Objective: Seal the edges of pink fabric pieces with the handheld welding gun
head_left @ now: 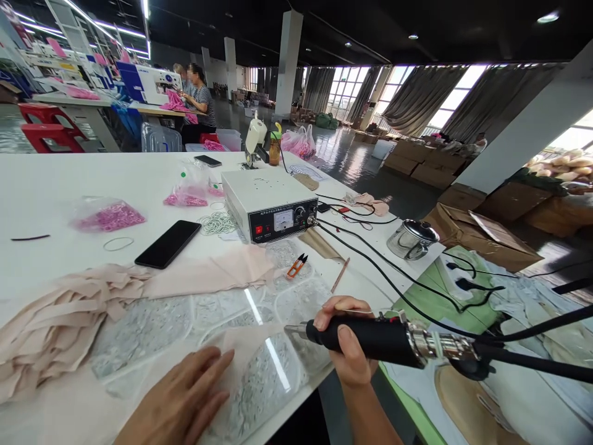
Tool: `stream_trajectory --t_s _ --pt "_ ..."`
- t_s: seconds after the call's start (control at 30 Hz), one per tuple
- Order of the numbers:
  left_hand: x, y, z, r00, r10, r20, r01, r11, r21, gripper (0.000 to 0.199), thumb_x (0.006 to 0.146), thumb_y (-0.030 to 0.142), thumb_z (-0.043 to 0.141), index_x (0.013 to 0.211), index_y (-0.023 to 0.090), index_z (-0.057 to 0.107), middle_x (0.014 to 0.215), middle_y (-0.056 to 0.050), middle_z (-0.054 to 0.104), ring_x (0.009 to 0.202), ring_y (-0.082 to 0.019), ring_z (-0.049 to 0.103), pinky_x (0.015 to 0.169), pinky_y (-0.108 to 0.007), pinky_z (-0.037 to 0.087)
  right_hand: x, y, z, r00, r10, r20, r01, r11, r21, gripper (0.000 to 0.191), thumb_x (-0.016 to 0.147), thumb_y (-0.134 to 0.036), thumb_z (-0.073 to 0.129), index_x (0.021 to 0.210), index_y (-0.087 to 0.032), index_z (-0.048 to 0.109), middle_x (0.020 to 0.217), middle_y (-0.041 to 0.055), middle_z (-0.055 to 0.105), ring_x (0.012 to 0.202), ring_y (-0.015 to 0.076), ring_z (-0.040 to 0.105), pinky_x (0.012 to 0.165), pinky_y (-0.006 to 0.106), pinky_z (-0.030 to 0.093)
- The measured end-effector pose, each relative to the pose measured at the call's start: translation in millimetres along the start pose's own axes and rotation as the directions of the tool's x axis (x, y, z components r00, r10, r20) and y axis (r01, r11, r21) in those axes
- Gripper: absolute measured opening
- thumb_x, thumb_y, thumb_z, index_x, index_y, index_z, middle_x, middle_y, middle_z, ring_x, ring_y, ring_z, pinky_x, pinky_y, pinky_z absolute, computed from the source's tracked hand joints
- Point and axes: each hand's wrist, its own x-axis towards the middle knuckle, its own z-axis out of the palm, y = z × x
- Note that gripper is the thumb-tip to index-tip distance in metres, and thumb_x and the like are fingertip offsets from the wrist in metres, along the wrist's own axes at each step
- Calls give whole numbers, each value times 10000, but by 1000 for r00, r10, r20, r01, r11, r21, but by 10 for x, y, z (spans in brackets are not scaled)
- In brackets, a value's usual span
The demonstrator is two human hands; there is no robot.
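My right hand [349, 346] is wrapped round a black handheld tool [370, 339] with a metal collar and thick cables at its rear. The tool's flat metal tip [296, 332] points left and meets the end of a thin beige fabric strip [250, 341]. Palm down, my left hand [185, 389] lies on the sheer fabric left of the tip, its fingers stretched out. Beneath is a clear sheet over a grey marbled surface [250, 402]. A heap of beige strips [50, 327] lies at the left, and another strip [213, 272] stretches behind my hands.
A white control box [264, 191], orange snips [297, 266], a black phone [168, 244] and bags of pink pieces [109, 216] are on the table. A glass mug [412, 240] stands near the right edge, with cables beside it. Two people sit at sewing machines behind.
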Motion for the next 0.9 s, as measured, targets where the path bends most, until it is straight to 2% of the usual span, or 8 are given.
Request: stream_trajectory --t_s 0.07,0.2,0.33,0.43,0.5,0.6,0.7,0.9 --pt "10 -112 39 1000 14 -25 -12 999 48 376 1066 496 518 1383 333 638 1331 -39 707 1126 -231 734 961 -300 620 3 1 -29 1000 13 25 -14 1000 6 142 929 -362 628 1017 -250 629 804 18 652 623 184 615 629 381 554" --pt "142 -347 -21 998 56 -22 -55 998 26 333 1111 370 421 1210 334 737 1273 -19 726 1180 -228 693 1014 -348 582 4 -28 -53 998 38 55 -39 999 19 135 943 -360 623 1029 -255 631 802 13 664 629 180 616 634 366 555" --pt "235 -236 -3 998 28 -54 -27 999 19 316 1109 370 437 1283 305 692 1334 -25 702 1196 -230 690 1034 -350 576 18 -60 -22 999 32 42 -35 998 59 159 937 -376 630 1013 -237 622 813 16 656 600 164 625 593 336 546" --pt "275 -103 123 998 32 -54 -31 999 12 373 1125 366 408 1453 295 572 1475 -38 619 1292 -228 645 1085 -337 545 47 -64 -4 999 22 48 -26 996 88 171 932 -387 647 1009 -236 624 835 17 652 598 156 633 595 335 547" --pt "311 -116 213 997 58 -46 -57 998 33 427 1122 393 416 1522 271 504 1517 -57 585 1318 -237 632 1110 -349 528 69 -56 -5 998 13 61 -19 996 90 167 936 -386 649 1012 -239 630 833 16 656 599 155 635 600 338 546" --pt "367 -269 275 995 95 -42 -92 994 63 428 1117 444 416 1476 266 565 1467 -48 633 1298 -246 651 1114 -376 529 72 -53 -26 996 8 86 -15 997 76 170 940 -387 651 1011 -234 633 807 18 663 604 158 629 590 327 537" --pt "400 -403 229 994 112 -13 -111 992 67 397 1132 433 381 1388 292 650 1434 -13 660 1317 -234 636 1147 -410 501 12 -97 -61 995 18 102 -24 998 61 183 946 -404 641 1026 -240 622 805 18 653 630 158 621 598 314 536" --pt "366 -284 142 988 153 20 -154 986 58 359 1129 350 413 1374 265 662 1486 -31 617 1338 -220 619 1154 -372 492 -148 -276 -46 983 66 174 -74 997 38 158 972 -398 611 1071 -277 588 861 16 644 613 144 623 584 300 544"
